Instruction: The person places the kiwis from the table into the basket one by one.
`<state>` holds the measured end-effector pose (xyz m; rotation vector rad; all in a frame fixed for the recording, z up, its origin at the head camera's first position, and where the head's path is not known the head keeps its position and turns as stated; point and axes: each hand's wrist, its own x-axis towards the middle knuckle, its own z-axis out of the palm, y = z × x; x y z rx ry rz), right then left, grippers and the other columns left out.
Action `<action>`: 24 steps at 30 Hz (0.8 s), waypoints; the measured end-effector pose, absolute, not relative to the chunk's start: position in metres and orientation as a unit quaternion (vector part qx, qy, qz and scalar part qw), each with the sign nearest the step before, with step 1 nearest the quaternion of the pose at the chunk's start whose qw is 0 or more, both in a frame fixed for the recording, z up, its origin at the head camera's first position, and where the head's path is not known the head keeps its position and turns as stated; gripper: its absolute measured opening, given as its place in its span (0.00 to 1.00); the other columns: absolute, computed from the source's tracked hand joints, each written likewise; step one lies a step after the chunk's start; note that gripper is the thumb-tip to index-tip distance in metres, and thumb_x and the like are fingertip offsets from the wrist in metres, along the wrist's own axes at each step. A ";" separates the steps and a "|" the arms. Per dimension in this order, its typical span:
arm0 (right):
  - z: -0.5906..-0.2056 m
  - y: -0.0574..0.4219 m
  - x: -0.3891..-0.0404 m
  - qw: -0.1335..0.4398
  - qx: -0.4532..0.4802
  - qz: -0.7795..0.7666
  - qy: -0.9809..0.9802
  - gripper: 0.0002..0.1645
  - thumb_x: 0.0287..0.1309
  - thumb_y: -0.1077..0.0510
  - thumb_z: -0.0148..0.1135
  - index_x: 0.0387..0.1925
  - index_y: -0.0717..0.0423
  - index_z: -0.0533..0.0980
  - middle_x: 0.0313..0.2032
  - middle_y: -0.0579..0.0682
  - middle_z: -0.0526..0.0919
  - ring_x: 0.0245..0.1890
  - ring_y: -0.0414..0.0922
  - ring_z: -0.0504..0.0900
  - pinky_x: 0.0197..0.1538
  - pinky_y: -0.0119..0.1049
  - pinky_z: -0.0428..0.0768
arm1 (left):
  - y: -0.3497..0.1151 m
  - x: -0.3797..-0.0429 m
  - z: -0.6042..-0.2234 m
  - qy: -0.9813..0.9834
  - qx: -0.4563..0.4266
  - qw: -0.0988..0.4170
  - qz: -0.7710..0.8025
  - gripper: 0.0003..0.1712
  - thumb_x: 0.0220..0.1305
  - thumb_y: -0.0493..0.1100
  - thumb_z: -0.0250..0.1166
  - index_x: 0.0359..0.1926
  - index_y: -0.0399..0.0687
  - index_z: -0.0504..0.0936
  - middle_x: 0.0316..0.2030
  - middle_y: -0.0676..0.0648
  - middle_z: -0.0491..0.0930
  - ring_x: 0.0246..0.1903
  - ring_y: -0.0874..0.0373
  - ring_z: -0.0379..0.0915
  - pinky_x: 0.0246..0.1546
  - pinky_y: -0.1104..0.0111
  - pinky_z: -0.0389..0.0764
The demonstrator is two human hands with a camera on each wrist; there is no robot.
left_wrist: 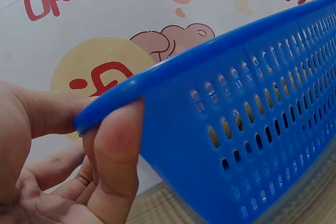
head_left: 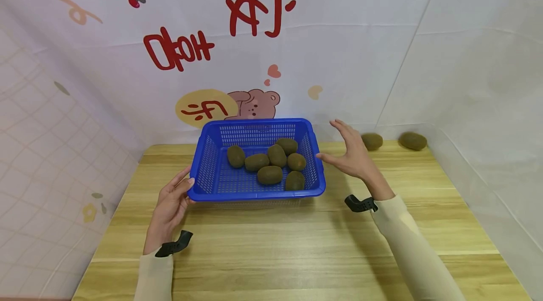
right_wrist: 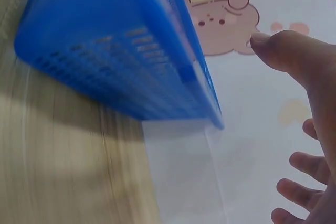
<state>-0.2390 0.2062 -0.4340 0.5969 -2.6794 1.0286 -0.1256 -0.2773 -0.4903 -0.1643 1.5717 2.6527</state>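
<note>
A blue plastic basket (head_left: 254, 196) with slotted sides holds several brown kiwis (head_left: 256, 163), mostly gathered toward its right half. My left hand (head_left: 171, 199) grips the basket's front left corner. In the left wrist view, its thumb and fingers pinch the blue rim (left_wrist: 173, 59) from both sides. Beside the basket's right side is my right hand (head_left: 349, 154), thumb and fingers spread with nothing between them. The right wrist view shows a gap between that thumb (right_wrist: 283, 51) and the basket wall (right_wrist: 73, 19).
Two more kiwis, one (head_left: 372, 141) partly behind my right hand and another (head_left: 413, 141) farther right, lie along the back edge of the wooden table (head_left: 263, 249). A white printed cloth (head_left: 348, 55) stands behind the table, with pale cloth at both sides.
</note>
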 end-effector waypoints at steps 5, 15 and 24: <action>-0.440 0.216 -0.243 0.098 0.171 0.346 -0.917 0.60 0.49 0.44 0.80 0.79 0.50 0.59 0.80 0.58 0.56 0.78 0.65 0.52 0.74 0.71 0.55 | -0.278 -0.125 -0.492 0.500 -0.053 0.030 0.864 0.31 0.75 0.35 0.60 0.75 0.46 0.63 0.39 0.50 0.86 0.29 0.62 0.85 0.26 0.75 0.86; -0.450 0.235 -0.252 0.095 0.132 0.340 -0.926 0.63 0.51 0.38 0.78 0.80 0.50 0.54 0.80 0.61 0.53 0.78 0.67 0.51 0.73 0.74 0.55 | -0.279 -0.126 -0.491 0.504 -0.059 0.031 0.861 0.32 0.75 0.36 0.60 0.76 0.46 0.62 0.40 0.51 0.86 0.30 0.62 0.84 0.27 0.74 0.85; -0.459 0.250 -0.259 0.088 0.101 0.350 -0.927 0.65 0.52 0.37 0.78 0.81 0.53 0.52 0.80 0.62 0.52 0.78 0.67 0.51 0.75 0.71 0.55 | -0.278 -0.127 -0.491 0.521 -0.057 0.031 0.851 0.30 0.76 0.36 0.59 0.75 0.47 0.64 0.40 0.51 0.86 0.31 0.63 0.83 0.27 0.75 0.85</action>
